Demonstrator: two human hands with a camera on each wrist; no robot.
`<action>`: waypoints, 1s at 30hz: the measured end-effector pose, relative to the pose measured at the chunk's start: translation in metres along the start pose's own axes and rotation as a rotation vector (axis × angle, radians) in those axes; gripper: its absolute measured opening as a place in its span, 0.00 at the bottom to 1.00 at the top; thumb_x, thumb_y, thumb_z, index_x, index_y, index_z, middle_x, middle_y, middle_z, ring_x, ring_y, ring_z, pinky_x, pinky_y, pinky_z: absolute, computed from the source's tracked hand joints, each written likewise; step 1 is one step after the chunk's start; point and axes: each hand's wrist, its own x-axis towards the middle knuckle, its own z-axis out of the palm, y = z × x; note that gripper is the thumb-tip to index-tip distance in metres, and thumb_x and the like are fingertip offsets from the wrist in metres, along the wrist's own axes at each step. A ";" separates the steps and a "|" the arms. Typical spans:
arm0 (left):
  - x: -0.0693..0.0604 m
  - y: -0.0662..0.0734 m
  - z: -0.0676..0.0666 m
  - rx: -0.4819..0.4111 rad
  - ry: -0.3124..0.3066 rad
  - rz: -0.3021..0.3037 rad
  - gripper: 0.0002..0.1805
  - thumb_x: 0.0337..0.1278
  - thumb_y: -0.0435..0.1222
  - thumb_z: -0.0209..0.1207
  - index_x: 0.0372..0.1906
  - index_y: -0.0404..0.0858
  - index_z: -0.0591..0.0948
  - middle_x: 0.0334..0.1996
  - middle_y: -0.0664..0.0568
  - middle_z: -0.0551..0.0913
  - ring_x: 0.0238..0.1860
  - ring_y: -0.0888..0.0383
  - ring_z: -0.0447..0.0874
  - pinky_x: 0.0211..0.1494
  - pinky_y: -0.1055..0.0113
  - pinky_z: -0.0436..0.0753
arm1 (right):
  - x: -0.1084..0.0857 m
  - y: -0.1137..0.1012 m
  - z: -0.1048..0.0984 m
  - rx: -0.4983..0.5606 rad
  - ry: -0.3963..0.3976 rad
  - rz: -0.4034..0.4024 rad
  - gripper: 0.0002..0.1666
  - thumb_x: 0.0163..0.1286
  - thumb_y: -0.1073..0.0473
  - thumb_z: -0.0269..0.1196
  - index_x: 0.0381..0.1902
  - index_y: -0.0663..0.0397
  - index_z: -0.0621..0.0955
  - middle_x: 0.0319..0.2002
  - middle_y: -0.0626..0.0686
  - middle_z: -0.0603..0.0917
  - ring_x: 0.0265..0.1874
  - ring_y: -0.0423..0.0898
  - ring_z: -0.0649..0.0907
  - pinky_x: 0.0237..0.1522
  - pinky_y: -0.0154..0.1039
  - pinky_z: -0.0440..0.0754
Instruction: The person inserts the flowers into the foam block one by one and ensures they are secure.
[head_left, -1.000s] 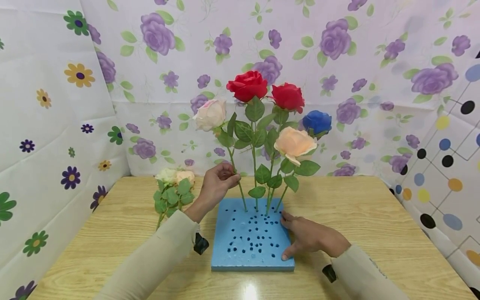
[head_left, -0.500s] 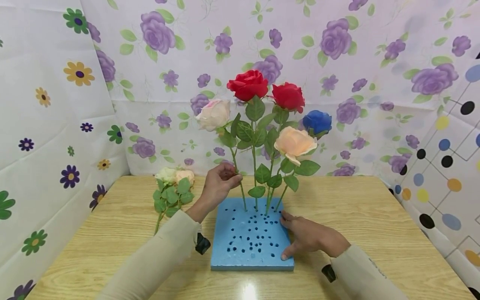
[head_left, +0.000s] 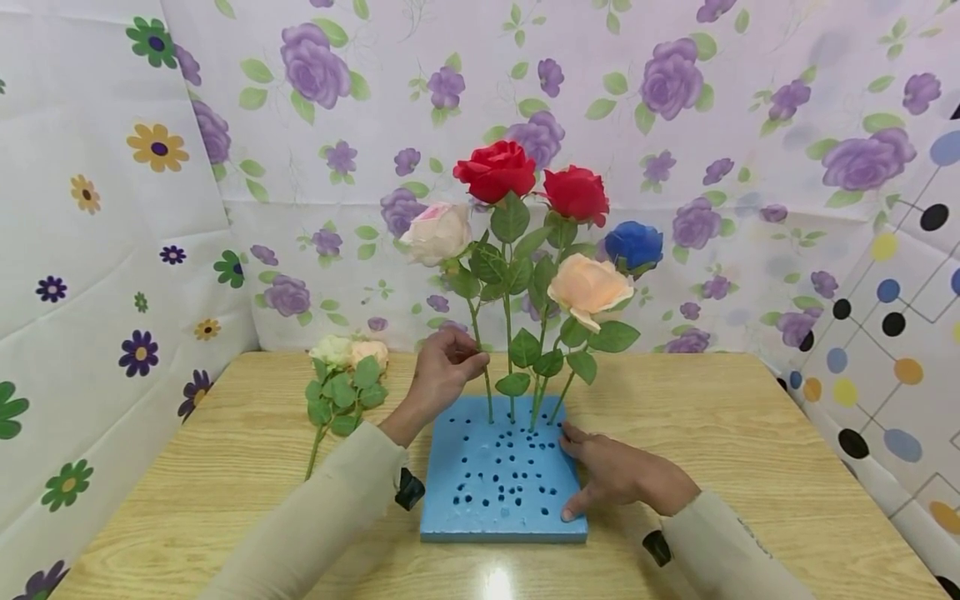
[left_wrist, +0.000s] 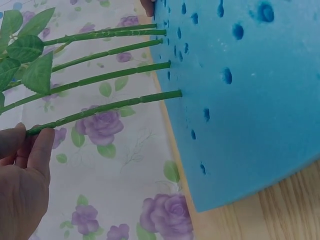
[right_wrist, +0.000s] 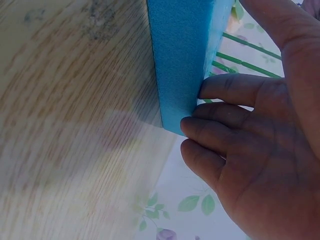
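Note:
The left hand (head_left: 441, 372) pinches the green stem of the pale pink-white rose (head_left: 438, 234), whose lower end stands in the blue foam board (head_left: 495, 522). In the left wrist view, thumb and fingertips of the left hand (left_wrist: 25, 175) grip that stem (left_wrist: 112, 105). Two red roses (head_left: 497, 172), a peach rose (head_left: 590, 286) and a blue rose (head_left: 634, 244) also stand along the board's far part. The right hand (head_left: 626, 473) rests spread against the board's right edge; in the right wrist view the right hand's fingers (right_wrist: 232, 90) touch its side (right_wrist: 180, 60).
A cream flower (head_left: 334, 351) and a peach flower (head_left: 371, 356), with leafy stems, lie on the wooden table (head_left: 720, 433) left of the board. Flowered cloth (head_left: 337, 167) hangs behind the table, and patterned cloth stands at both sides. Several holes dot the board.
The left hand has moved slightly right, and the pale rose's head has shifted right with it, its stem now more upright. The right hand has stayed at the board's edge.

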 end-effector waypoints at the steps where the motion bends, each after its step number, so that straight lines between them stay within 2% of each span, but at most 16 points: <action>1: 0.000 0.000 0.001 0.000 0.001 -0.005 0.07 0.60 0.21 0.63 0.39 0.26 0.76 0.38 0.40 0.81 0.37 0.51 0.85 0.45 0.64 0.88 | 0.000 0.000 0.000 0.002 0.000 -0.002 0.64 0.51 0.37 0.77 0.73 0.69 0.63 0.77 0.67 0.52 0.73 0.65 0.59 0.70 0.57 0.65; 5: -0.003 -0.001 0.003 -0.002 0.009 -0.031 0.07 0.60 0.21 0.63 0.39 0.28 0.76 0.38 0.41 0.81 0.36 0.55 0.84 0.45 0.64 0.88 | -0.001 -0.001 0.001 0.001 0.004 -0.008 0.64 0.51 0.37 0.77 0.73 0.69 0.64 0.76 0.68 0.53 0.73 0.66 0.60 0.70 0.58 0.66; 15: -0.003 0.000 0.004 0.069 0.016 -0.016 0.07 0.61 0.23 0.64 0.40 0.31 0.78 0.39 0.41 0.81 0.38 0.52 0.85 0.45 0.64 0.88 | -0.001 -0.001 -0.001 -0.004 0.014 -0.016 0.64 0.51 0.36 0.77 0.73 0.70 0.64 0.76 0.68 0.53 0.73 0.65 0.59 0.70 0.57 0.65; 20: -0.002 0.001 0.003 0.183 0.015 0.009 0.08 0.59 0.26 0.67 0.40 0.31 0.79 0.38 0.44 0.82 0.38 0.52 0.84 0.42 0.64 0.87 | 0.000 -0.001 -0.001 -0.012 0.011 -0.011 0.64 0.50 0.36 0.77 0.73 0.69 0.64 0.76 0.67 0.53 0.73 0.65 0.60 0.70 0.57 0.65; 23: -0.002 0.003 0.004 0.252 0.019 0.002 0.08 0.59 0.28 0.68 0.39 0.32 0.81 0.36 0.46 0.82 0.36 0.52 0.83 0.40 0.64 0.85 | 0.001 -0.001 -0.001 -0.015 0.008 -0.003 0.64 0.50 0.36 0.77 0.73 0.69 0.64 0.76 0.67 0.53 0.73 0.65 0.60 0.70 0.57 0.65; 27: -0.002 0.004 0.004 0.293 0.025 -0.017 0.08 0.58 0.30 0.69 0.39 0.33 0.82 0.35 0.47 0.82 0.36 0.53 0.83 0.40 0.64 0.85 | 0.001 -0.002 0.000 -0.011 0.006 0.006 0.64 0.50 0.36 0.77 0.73 0.68 0.64 0.77 0.66 0.53 0.73 0.64 0.59 0.71 0.57 0.65; 30: -0.002 0.004 0.002 0.308 0.027 -0.004 0.08 0.57 0.31 0.70 0.38 0.34 0.82 0.35 0.47 0.83 0.36 0.53 0.83 0.40 0.63 0.85 | 0.000 -0.002 0.000 -0.007 0.007 0.009 0.64 0.50 0.36 0.77 0.73 0.68 0.64 0.77 0.66 0.52 0.73 0.64 0.59 0.71 0.57 0.64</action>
